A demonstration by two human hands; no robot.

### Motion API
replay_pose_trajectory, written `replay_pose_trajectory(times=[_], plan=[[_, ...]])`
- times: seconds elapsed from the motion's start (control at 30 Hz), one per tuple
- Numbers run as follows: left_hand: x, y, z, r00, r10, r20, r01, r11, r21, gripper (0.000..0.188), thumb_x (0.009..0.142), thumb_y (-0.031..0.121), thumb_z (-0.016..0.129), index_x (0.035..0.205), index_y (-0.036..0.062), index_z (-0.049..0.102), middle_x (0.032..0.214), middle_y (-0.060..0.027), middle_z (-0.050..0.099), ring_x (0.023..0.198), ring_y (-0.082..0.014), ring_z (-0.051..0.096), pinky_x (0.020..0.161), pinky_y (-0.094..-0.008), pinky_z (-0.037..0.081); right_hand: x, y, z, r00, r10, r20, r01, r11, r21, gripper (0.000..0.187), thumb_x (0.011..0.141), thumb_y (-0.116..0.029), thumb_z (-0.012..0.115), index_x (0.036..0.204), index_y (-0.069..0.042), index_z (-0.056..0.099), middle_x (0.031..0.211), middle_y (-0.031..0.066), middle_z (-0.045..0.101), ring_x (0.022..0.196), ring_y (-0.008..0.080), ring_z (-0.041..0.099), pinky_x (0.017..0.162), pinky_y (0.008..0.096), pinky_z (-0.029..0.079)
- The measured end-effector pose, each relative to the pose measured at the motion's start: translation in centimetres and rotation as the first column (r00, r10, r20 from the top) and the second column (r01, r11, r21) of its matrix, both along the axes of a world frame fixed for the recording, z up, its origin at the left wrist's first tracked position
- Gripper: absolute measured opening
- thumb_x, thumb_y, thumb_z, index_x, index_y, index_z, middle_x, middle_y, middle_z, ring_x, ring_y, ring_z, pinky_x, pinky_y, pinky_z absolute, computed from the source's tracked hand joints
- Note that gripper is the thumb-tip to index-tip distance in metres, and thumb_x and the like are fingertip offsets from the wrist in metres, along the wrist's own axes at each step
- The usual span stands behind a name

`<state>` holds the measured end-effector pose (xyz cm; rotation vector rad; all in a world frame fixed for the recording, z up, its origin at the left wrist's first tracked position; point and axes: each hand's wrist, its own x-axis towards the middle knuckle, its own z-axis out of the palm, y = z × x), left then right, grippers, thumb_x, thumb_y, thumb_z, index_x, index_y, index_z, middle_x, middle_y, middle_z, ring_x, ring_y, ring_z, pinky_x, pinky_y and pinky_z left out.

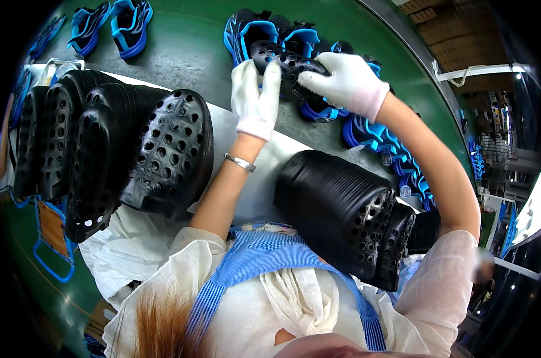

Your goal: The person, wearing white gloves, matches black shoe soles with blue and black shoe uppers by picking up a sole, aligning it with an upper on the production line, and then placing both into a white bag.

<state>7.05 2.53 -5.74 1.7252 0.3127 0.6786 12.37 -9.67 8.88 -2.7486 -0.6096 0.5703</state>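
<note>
Both my hands wear white gloves and meet at a black perforated plastic shoe insert [279,58] above the green work surface. My left hand [255,98] has its fingertips on the insert's near left edge. From the right, my right hand [345,83] grips the insert's other end, thumb toward me and fingers partly hidden behind it. Just beyond them stands a black-and-blue sneaker [252,33], one of several in a row; the insert overlaps it in view, and I cannot tell if they touch.
Large nested stacks of black inserts lie on my left [169,155] and close on my right [336,209], by a white table edge [240,179]. More blue sneakers [130,27] stand far left, and another line of them [390,155] runs along my right.
</note>
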Motion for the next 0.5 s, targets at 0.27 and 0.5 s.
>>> replay_pose_trajectory(times=[0.27, 0.5], plan=[[0.5, 0.3, -3.8, 0.996, 0.001, 0.088, -0.03, 0.944, 0.329, 0.041, 0.081, 0.011, 0.065, 0.12, 0.0066, 0.058, 0.123, -0.0129, 0.057, 0.109, -0.0326, 0.054, 0.095, -0.0412, 0.042, 7.4, 5.2, -0.4, 0.996, 0.055, -0.069, -0.073, 0.951, -0.299, 0.048, 0.083, -0.046, 0.055, 0.083, 0.001, 0.068, 0.062, 0.0091, 0.064, 0.058, 0.0191, 0.066, 0.058, 0.0305, 0.055], [1.1, 0.6, -5.1, 0.984, 0.018, 0.176, -0.079, 0.935, 0.345, 0.041, 0.078, 0.008, 0.068, 0.117, 0.0089, 0.059, 0.123, -0.0101, 0.057, 0.109, -0.0306, 0.054, 0.095, -0.0409, 0.042, 8.8, 9.7, -7.6, 0.947, 0.265, 0.184, -0.174, 0.9, -0.4, 0.046, 0.085, -0.041, 0.05, 0.086, 0.001, 0.07, 0.088, 0.0244, 0.066, 0.084, 0.0381, 0.065, 0.081, 0.0424, 0.052]])
